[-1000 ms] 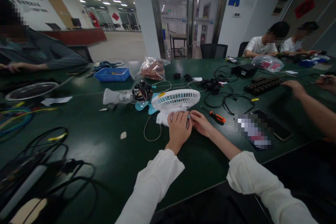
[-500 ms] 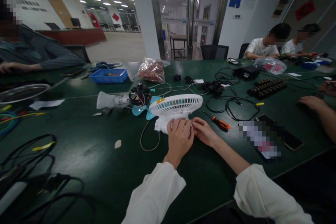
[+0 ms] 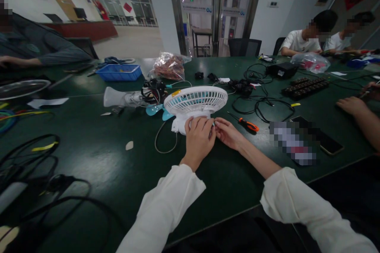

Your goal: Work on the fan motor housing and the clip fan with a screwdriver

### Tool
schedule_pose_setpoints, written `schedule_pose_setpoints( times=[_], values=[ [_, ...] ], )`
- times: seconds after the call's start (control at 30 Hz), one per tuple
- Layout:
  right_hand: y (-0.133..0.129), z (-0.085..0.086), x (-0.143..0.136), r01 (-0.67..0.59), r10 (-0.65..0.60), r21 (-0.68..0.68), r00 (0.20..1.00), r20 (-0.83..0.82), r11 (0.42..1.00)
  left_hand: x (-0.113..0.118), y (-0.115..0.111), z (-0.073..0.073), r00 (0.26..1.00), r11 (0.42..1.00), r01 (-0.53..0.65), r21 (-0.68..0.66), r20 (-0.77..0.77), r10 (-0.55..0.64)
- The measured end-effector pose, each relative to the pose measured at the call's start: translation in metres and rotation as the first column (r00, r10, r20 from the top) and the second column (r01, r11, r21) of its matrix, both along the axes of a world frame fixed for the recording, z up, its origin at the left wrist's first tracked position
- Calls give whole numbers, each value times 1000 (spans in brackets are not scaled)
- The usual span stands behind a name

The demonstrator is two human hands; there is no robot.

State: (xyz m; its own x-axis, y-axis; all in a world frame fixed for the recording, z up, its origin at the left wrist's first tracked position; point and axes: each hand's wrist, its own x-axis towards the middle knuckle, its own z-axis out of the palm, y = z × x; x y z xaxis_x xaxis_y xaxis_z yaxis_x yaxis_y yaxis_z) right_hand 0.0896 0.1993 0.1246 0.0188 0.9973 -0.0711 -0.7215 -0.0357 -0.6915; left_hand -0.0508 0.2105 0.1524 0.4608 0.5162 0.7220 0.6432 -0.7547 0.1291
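A small white fan (image 3: 196, 101) with a slatted round guard lies in front of me on the dark green table (image 3: 97, 178). My left hand (image 3: 199, 138) is closed over its white body, below the guard. At the right end of that body, my right hand (image 3: 230, 132) has thumb and fingers pinched together. A tiny light-blue bit shows by these fingertips; what exactly they hold is too small to make out. Light-blue fan blades (image 3: 154, 109) lie just left of the guard. Right of the fan rests an orange-and-black screwdriver (image 3: 248, 125).
Behind the blades lies a white-and-clear part with dark wiring (image 3: 127, 98). Farther back are a blue tray (image 3: 119, 73) and a plastic bag (image 3: 168, 67) of reddish-brown pieces. Black cables (image 3: 273, 110) and a phone (image 3: 331, 146) lie at the right. Another person's hand (image 3: 353, 108) rests near the right edge.
My view has tipped slightly down, so everything sits higher in the picture. Both hands stay on the fan, and the light-blue bit at the right fingertips now shows.
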Motion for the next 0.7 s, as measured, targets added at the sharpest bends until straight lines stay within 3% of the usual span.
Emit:
schedule_pose_setpoints(
  times=[0.7],
  values=[
    [1,-6,-6,31,-31,-39,1000,4,999,1,1,-2,999,1000,-3,27,-41,4]
  ],
)
